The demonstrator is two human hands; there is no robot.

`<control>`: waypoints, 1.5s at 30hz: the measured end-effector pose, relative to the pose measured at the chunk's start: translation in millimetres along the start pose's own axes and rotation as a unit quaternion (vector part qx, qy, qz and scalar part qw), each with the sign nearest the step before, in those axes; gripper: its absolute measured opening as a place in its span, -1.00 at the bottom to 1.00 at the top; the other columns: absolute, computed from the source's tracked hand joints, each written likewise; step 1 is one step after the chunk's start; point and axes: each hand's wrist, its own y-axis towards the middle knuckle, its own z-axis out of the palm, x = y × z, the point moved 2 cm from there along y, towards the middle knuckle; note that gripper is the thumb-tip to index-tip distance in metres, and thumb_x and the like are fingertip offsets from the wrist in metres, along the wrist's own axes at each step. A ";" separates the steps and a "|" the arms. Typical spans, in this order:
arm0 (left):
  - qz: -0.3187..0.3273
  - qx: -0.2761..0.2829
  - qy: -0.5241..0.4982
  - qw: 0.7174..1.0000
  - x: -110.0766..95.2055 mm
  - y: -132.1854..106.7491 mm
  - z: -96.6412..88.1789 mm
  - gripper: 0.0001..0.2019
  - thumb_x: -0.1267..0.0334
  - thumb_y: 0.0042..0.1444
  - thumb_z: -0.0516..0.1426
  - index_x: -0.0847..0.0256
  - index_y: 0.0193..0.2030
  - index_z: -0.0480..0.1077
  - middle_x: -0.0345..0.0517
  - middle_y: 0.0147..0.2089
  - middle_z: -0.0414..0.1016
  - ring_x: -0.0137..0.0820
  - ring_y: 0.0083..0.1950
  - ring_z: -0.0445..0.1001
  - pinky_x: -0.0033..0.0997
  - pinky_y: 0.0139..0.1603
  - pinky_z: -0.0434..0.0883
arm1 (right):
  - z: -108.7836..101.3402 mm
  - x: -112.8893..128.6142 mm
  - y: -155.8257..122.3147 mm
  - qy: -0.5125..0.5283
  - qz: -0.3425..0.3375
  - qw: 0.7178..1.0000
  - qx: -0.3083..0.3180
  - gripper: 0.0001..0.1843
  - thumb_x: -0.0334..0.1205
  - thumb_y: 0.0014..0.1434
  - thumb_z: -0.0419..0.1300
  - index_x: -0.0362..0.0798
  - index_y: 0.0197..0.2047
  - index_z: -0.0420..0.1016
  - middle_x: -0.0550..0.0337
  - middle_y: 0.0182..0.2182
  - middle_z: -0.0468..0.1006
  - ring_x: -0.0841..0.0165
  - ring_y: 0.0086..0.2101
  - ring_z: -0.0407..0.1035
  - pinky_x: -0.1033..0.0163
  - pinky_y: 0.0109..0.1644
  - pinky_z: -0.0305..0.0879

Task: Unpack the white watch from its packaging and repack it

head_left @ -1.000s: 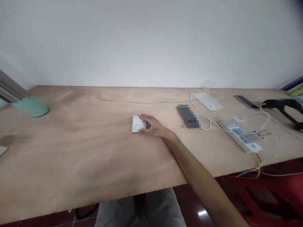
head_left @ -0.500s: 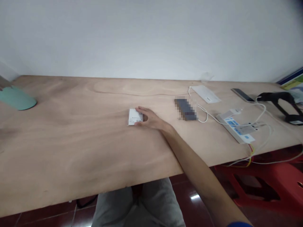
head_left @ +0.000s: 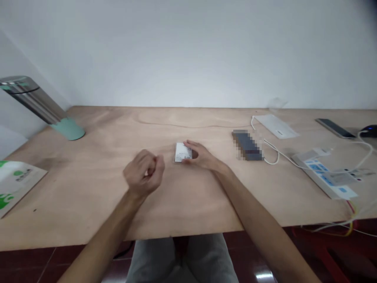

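Observation:
A small white card packet (head_left: 182,152) with grey print lies flat on the plywood table (head_left: 188,204), near the middle of the view. My right hand (head_left: 200,155) rests on it from the right, thumb and fingers closed around its edge. A little to the left, my left hand (head_left: 144,173) is a closed fist held over the table, touching nothing visible and holding nothing that shows. It is nearest to the white packet.
To the right are a pixelated dark object (head_left: 247,145), a flat white box (head_left: 275,126), a phone (head_left: 334,127), and a power strip (head_left: 324,177) with white cables. On the left are a mint-based metal cylinder (head_left: 68,129) and a printed white-green bag (head_left: 17,188).
My left hand has entered the view as a closed fist. The view has swung left and shows more of the left side. My right hand stays on the white packet.

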 end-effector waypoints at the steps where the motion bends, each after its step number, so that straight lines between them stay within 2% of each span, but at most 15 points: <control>1: 0.001 0.010 -0.006 1.000 3.5 6.4 7.2 -0.63 0.32 0.15 0.13 0.25 -0.64 0.12 -0.30 -0.60 0.14 -0.58 -0.54 0.17 -0.51 -0.45 0.23 | -0.3 0.4 -0.2 0.003 0.002 1.000 -0.005 -0.14 0.15 -0.04 0.31 0.04 0.27 0.20 0.03 0.29 0.12 0.14 0.27 -0.01 -0.01 0.32 -0.07; 3: -0.016 0.060 -0.023 0.998 14.0 16.0 26.2 -0.56 0.36 0.13 0.09 0.23 -0.68 -0.04 -0.32 -0.65 -0.01 -0.57 -0.58 0.05 -0.49 -0.51 0.11 | -1.3 2.2 -0.9 0.004 0.003 1.000 -0.004 -0.13 0.17 -0.06 0.32 0.05 0.27 0.22 0.04 0.29 0.13 0.12 0.26 -0.01 -0.04 0.32 -0.07; 7: -0.082 0.202 -0.015 0.976 40.6 16.1 63.1 -0.65 0.34 0.06 0.03 0.22 -0.69 0.01 -0.30 -0.65 0.05 -0.55 -0.58 0.05 -0.47 -0.53 0.03 | -4.6 7.7 -1.9 0.005 0.005 1.000 -0.004 -0.15 0.12 -0.06 0.34 0.05 0.26 0.23 0.04 0.28 0.13 0.13 0.26 0.01 -0.04 0.32 -0.06; 9: -0.102 0.229 0.004 0.968 50.4 11.5 72.3 -0.67 0.30 0.05 0.02 0.22 -0.69 0.07 -0.28 -0.63 0.11 -0.53 -0.56 0.10 -0.47 -0.49 0.06 | -5.2 9.3 -2.0 0.008 0.006 1.000 -0.004 -0.15 0.10 -0.06 0.35 0.04 0.26 0.23 0.04 0.28 0.14 0.14 0.26 0.02 -0.03 0.32 -0.06; 15: -0.235 0.203 -0.033 0.950 58.9 8.6 69.1 -0.68 0.19 0.13 -0.02 0.21 -0.61 0.26 -0.27 -0.60 0.22 -0.49 -0.50 0.24 -0.49 -0.42 0.18 | -3.9 8.0 -2.0 0.014 0.009 1.000 -0.015 -0.18 0.08 -0.07 0.35 0.11 0.25 0.24 0.09 0.28 0.14 0.13 0.26 0.01 -0.08 0.31 -0.05; 20: -0.265 0.235 -0.070 0.933 59.0 10.3 67.8 -0.65 0.10 0.20 -0.10 0.20 -0.43 0.39 -0.22 -0.45 0.41 -0.45 -0.44 0.35 -0.48 -0.36 0.28 | -2.8 8.1 -0.8 0.005 0.001 1.000 -0.016 -0.14 0.09 -0.08 0.36 0.06 0.26 0.23 0.05 0.27 0.17 0.15 0.24 0.04 -0.05 0.30 -0.02; 23: -0.301 0.239 -0.119 0.916 62.4 10.1 69.9 -0.67 0.13 0.16 -0.09 0.22 -0.35 0.43 -0.15 -0.36 0.48 -0.43 -0.41 0.40 -0.49 -0.42 0.32 | 1.0 11.0 0.6 -0.026 -0.015 0.999 -0.012 -0.16 0.14 -0.04 0.32 0.06 0.26 0.21 0.05 0.27 0.18 0.16 0.24 0.04 -0.05 0.30 -0.02; 26: -0.353 0.226 -0.157 0.894 67.3 9.3 71.3 -0.68 0.20 0.11 -0.08 0.25 -0.25 0.46 -0.13 -0.36 0.49 -0.46 -0.51 0.38 -0.51 -0.53 0.32 | 7.0 15.2 2.0 -0.072 -0.020 0.997 -0.014 -0.17 0.17 0.03 0.25 0.03 0.28 0.17 0.04 0.27 0.16 0.16 0.24 0.03 -0.04 0.30 -0.04; 30: -0.401 0.202 -0.152 0.880 74.0 9.0 73.1 -0.71 0.23 0.07 -0.05 0.24 -0.18 0.43 -0.14 -0.32 0.48 -0.51 -0.60 0.34 -0.54 -0.66 0.27 | 12.4 20.2 3.6 -0.114 -0.020 0.993 -0.010 -0.20 0.17 0.11 0.17 0.00 0.31 0.11 0.03 0.28 0.14 0.17 0.25 0.01 -0.04 0.31 -0.07; 33: -0.410 0.200 -0.144 0.878 78.3 10.7 76.5 -0.68 0.27 0.06 -0.04 0.21 -0.06 0.36 -0.13 -0.25 0.50 -0.52 -0.63 0.34 -0.56 -0.72 0.24 | 12.6 21.9 4.8 -0.123 -0.020 0.992 -0.002 -0.21 0.17 0.12 0.16 0.02 0.32 0.09 0.04 0.29 0.13 0.17 0.26 0.00 -0.04 0.31 -0.08; 36: -0.394 0.210 -0.116 0.887 83.9 13.8 82.8 -0.67 0.27 0.08 -0.03 0.18 -0.01 0.33 -0.15 -0.23 0.50 -0.55 -0.65 0.31 -0.55 -0.68 0.25 | 11.0 21.8 7.4 -0.121 -0.027 0.992 0.001 -0.22 0.15 0.13 0.16 0.02 0.32 0.08 0.03 0.29 0.13 0.18 0.26 0.00 -0.02 0.31 -0.07; 42: -0.377 0.193 -0.051 0.904 97.2 18.8 96.9 -0.71 0.18 0.13 -0.01 0.17 -0.05 0.35 -0.13 -0.22 0.50 -0.47 -0.50 0.41 -0.49 -0.49 0.34 | 7.4 16.8 18.8 -0.112 -0.042 0.993 0.011 -0.20 0.16 0.13 0.15 -0.04 0.32 0.09 -0.02 0.30 0.10 0.17 0.26 -0.01 -0.02 0.31 -0.08; 45: -0.370 0.187 -0.033 0.909 101.4 21.8 101.0 -0.74 0.18 0.13 0.01 0.18 -0.07 0.35 -0.10 -0.19 0.50 -0.39 -0.35 0.48 -0.42 -0.34 0.40 | 7.8 14.2 25.3 -0.118 -0.042 0.992 0.012 -0.18 0.18 0.11 0.16 -0.07 0.32 0.10 -0.04 0.29 0.13 0.16 0.26 0.01 -0.02 0.31 -0.07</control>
